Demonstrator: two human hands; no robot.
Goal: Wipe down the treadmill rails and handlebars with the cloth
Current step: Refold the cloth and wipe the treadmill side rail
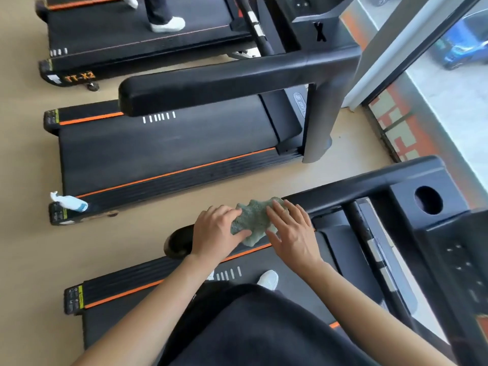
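Note:
A crumpled green cloth (pixel 254 219) lies over the left handrail (pixel 343 190) of the black treadmill I stand on. My left hand (pixel 215 233) grips the cloth's near end, thumb under it and fingers curled over the rail. My right hand (pixel 291 232) lies flat on the cloth with its fingers spread and straight. The rail's rounded end (pixel 178 241) sticks out to the left of my left hand. The console (pixel 449 233) with a round cup hole sits at the right.
A spray bottle (pixel 70 203) lies on the rear corner of the neighbouring treadmill (pixel 169 151), whose handrail (pixel 224 85) crosses the middle. Another person's white shoe (pixel 169 24) is on the far treadmill. A glass window wall (pixel 422 75) runs along the right.

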